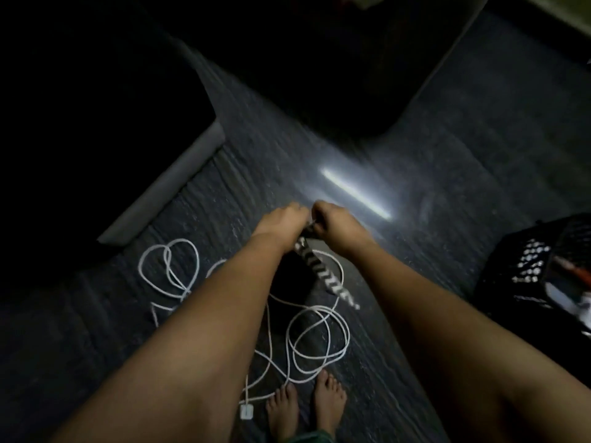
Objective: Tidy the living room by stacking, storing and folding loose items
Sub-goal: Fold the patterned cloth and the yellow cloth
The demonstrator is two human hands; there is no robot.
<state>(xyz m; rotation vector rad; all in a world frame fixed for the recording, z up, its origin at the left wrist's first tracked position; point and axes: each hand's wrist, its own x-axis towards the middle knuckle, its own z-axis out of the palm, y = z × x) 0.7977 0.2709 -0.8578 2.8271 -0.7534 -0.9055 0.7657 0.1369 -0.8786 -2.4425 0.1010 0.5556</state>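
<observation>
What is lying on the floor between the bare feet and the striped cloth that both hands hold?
In the head view, loops of white cable lie on the dark floor between the feet and the striped cloth.

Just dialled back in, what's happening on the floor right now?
A person stands barefoot on the dark carpeted floor, holding a black-and-white patterned strip of fabric up between both hands. The left hand and right hand grip its top end close together while the rest hangs down. A long white charging cable lies in loose tangled loops on the floor beneath, untouched. A black plastic crate sits at the right.
</observation>
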